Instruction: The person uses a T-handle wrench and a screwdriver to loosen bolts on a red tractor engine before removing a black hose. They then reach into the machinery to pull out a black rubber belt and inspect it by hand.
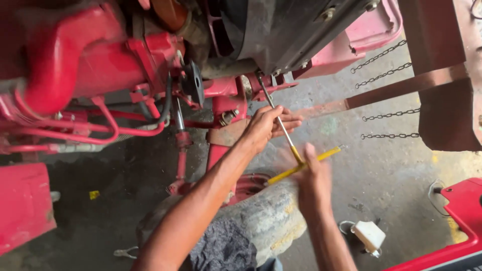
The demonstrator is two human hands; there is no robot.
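Note:
A T-handle wrench with a thin steel shaft (273,108) and a yellow crossbar (321,155) reaches up to a fitting under the black housing of a red tractor (90,55). My left hand (266,125) wraps loosely around the shaft at its middle. My right hand (311,173), blurred by motion, grips the yellow crossbar where it meets the shaft. The wrench tip is at the bolt area near the housing's lower edge.
A tractor tyre (271,216) lies below my arms. Chains (386,118) hang to a rust-brown bar (401,88) at right. A white container (369,235) stands on the stained concrete floor. Red panels sit at lower left (22,206) and lower right (462,200).

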